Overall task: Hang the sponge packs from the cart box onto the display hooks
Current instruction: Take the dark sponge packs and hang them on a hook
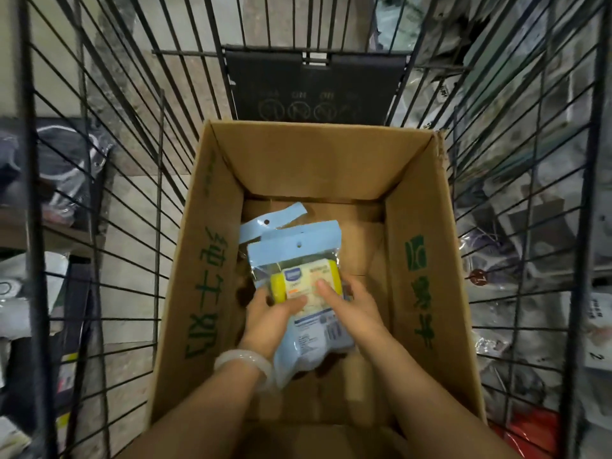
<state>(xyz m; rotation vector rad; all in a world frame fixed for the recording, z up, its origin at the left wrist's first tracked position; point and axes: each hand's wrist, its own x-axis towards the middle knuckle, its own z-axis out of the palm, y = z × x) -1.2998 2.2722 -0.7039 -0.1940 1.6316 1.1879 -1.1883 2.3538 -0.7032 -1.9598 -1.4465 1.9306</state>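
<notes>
two hands: both reach down into the cardboard box [212, 260] and hold one stack of sponge packs [304, 286].
left hand [270, 318]: fingers curled under the left edge of the stack, thumb laid over its face; clamped on the packs. a pale bangle [243, 362] sits on this wrist.
right hand [351, 304]: thumb pressed on the face of the top pack, remaining fingers wrapped round the right edge (their tips are hidden behind the stack); clamped on the packs.
sponge packs: held inside the box, above its floor, near the left wall. clear wrappers with light blue header cards, each with a punched hanging hole; a yellow sponge shows through the top wrapper. exact count in the stack cannot be told.
second header card [271, 220]: sticks out behind and to the upper left of the top header, tilted.
cardboard box: open-topped, flaps up, green printing on both long flaps; it stands in the wire cart [139, 134].
wire cart: black wire sides surround the box; a dark panel [314, 87] with round symbols sits at the far end.
surroundings: blurred packaged goods [530, 226] visible through the wire on the right.
</notes>
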